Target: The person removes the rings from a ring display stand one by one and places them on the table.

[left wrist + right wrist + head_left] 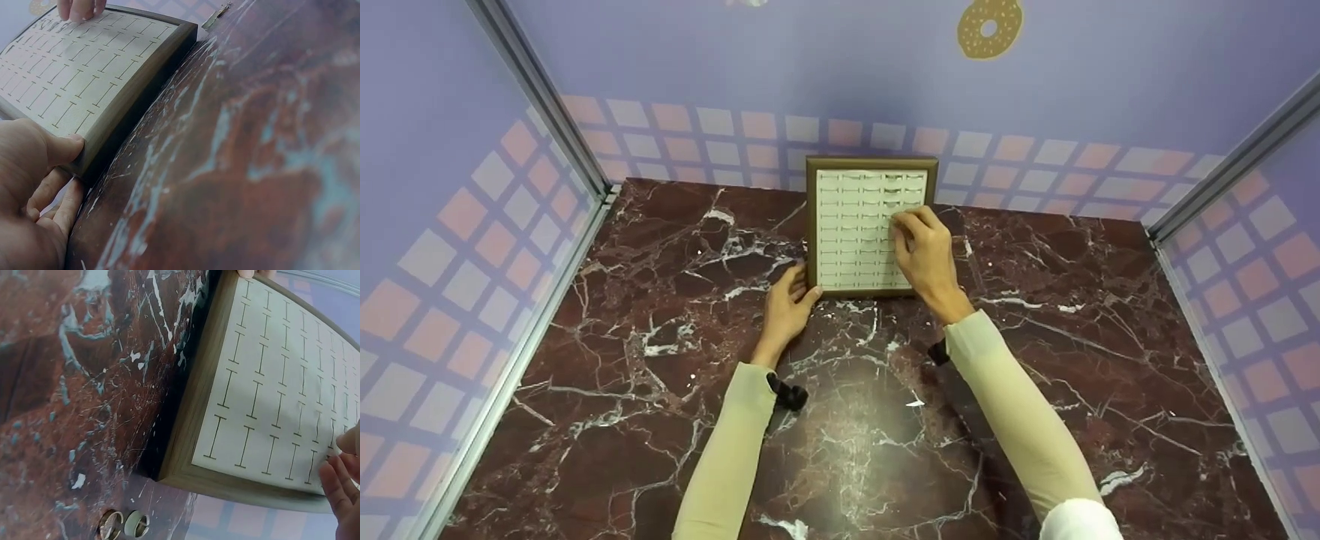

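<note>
A ring display board (855,255) with a brown wooden frame and a pale slotted panel leans upright near the back wall. My left hand (787,315) grips its lower left corner, thumb on the front of the frame and fingers behind the edge. Several silver-looking rings (892,178) sit in slots near the top right of the panel. Just below them, my right hand (928,255) has its thumb and fingertips drawn together at a slot. I cannot tell whether a ring is between them. In the right wrist view, those fingertips (332,486) are right at the panel.
Two loose rings, one gold-toned (111,524) and one paler (136,524), stand on the table beside the board. The table (645,405) is dark red marble with white veins. Purple walls (697,67) with pink and white squares enclose it on three sides.
</note>
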`<state>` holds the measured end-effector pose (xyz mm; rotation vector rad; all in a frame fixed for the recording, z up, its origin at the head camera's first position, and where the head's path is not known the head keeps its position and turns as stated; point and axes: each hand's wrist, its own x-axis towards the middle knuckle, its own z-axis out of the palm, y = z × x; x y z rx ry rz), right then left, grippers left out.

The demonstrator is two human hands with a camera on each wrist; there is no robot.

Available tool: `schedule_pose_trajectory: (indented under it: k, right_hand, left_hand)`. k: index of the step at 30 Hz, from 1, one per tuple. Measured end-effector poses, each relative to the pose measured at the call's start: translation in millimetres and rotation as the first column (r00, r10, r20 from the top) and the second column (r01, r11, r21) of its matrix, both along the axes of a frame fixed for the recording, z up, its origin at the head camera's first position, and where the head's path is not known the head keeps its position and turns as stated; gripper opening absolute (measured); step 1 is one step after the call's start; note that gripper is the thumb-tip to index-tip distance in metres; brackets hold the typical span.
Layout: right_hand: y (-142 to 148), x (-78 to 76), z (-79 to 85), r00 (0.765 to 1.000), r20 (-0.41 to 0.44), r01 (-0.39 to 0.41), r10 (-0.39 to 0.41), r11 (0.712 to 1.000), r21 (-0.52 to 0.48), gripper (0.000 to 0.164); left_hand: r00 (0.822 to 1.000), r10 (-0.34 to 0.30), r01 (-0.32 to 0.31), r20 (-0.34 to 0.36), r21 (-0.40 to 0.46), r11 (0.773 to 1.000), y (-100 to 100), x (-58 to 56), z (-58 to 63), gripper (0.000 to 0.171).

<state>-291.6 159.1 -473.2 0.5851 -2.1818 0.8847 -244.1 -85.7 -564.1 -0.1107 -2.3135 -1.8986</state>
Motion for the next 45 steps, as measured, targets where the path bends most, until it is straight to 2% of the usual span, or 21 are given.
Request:
schedule_pose_trajectory:
  k: [4, 12, 21, 34, 45]
  right_hand:
    - [-4.8, -2.8, 1.4, 1.0, -0.017, 0.008, -0.008, 1.0, 0.011, 0.009]
    - [-8.8, -3.8, 6.7, 0.999, 0.015, 0.048, -0.049, 0.996, 0.072, 0.009]
    - [-7.7, -3.3, 9.7, 0.998, 0.05, 0.038, -0.043, 0.995, 0.093, 0.006]
    - [-0.8, 5.8, 13.1, 1.0, 0.01, 0.009, -0.01, 0.995, 0.1, 0.008]
    - [25.9, 21.7, 8.8, 1.0, 0.011, 0.015, -0.016, 0.993, 0.115, 0.009]
  left_hand:
    - [1.0, 0.005, -0.005, 0.001, 0.005, 1.0, 0.9, 0.2, 1.1, 0.051]
    - [1.0, 0.005, -0.005, 0.004, 0.022, 1.0, 2.0, 1.8, 2.9, 0.051]
    - [1.0, 0.002, -0.003, 0.013, 0.026, 1.0, 0.9, 0.2, 2.5, 0.053]
    - [1.0, 0.002, -0.002, 0.026, -0.011, 1.0, 0.4, 0.3, 2.2, 0.051]
    - [1.0, 0.005, -0.005, 0.008, -0.018, 1.0, 1.1, 0.8, 2.0, 0.052]
